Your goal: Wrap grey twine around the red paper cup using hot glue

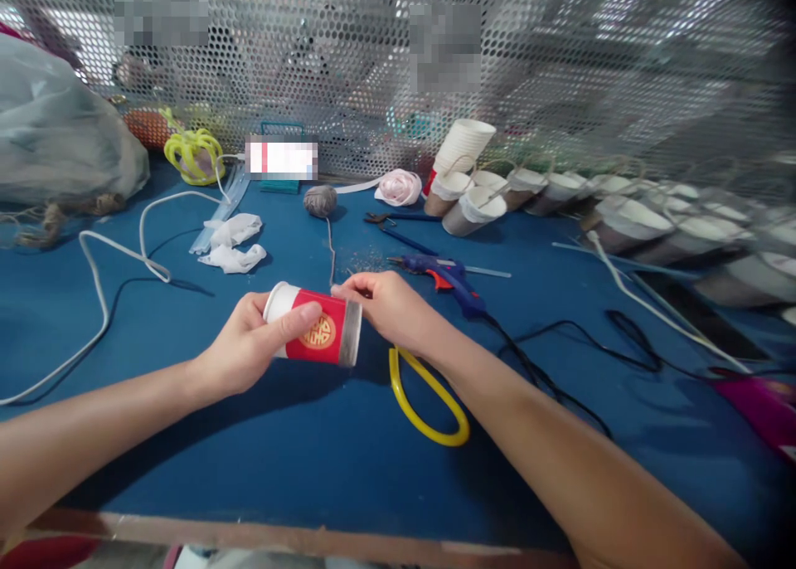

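My left hand [249,341] is wrapped round a red and white paper cup [295,357], holding it tilted on its side above the table. The cup has a gold emblem, and a grey band of wound yarn [351,333] circles its right end. Just beyond that end, my right hand [382,299] is closed, with thumb and forefinger pinching a strand of grey yarn [332,250]. This strand runs back to a grey yarn ball [320,201] on the blue table. Below my right wrist lies a bent yellow tube [429,432].
A blue glue gun [451,279] with a black cord and pliers [404,233] lie beyond my right hand. Several yarn-covered cups [476,212] line the back right. White scraps [233,244] and a white cable [99,279] are left. A perforated metal screen [361,80] stands behind.
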`<state>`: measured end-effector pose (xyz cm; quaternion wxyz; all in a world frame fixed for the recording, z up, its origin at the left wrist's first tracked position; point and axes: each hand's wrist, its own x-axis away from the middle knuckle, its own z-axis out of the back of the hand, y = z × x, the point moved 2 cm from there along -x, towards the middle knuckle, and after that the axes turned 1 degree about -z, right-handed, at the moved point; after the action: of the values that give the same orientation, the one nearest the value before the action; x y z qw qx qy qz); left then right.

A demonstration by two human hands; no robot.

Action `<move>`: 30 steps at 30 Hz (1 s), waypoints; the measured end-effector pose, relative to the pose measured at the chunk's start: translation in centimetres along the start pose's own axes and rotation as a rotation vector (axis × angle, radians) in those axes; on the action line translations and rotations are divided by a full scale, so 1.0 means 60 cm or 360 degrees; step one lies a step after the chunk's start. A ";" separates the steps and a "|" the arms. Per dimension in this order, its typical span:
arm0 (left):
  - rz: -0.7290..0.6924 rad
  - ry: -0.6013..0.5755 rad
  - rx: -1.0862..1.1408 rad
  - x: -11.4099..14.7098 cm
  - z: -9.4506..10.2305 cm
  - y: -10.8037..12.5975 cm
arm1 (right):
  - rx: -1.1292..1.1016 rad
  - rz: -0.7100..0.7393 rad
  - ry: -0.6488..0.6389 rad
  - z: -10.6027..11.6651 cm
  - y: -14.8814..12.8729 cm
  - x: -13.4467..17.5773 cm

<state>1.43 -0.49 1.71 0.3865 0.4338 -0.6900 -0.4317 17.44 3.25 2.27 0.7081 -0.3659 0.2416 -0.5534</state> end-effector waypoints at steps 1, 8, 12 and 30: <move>0.0038 0.0066 0.0061 -0.003 0.000 0.001 | 0.0049 0.0002 0.0078 0.004 0.000 -0.001; 0.0202 0.0345 0.0132 -0.023 0.009 0.001 | -0.0013 0.0021 -0.0060 0.032 -0.029 0.028; 0.0214 0.0359 0.0097 -0.024 0.011 -0.001 | -0.0189 -0.0013 -0.0270 0.014 -0.038 0.038; 0.0042 0.0155 0.0062 -0.015 0.007 0.004 | -0.0741 -0.0173 -0.0252 -0.005 -0.014 0.024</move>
<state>1.27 0.49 1.65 0.4167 0.4526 -0.6843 -0.3915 17.10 1.72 2.81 0.5908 -0.5739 0.2863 -0.4896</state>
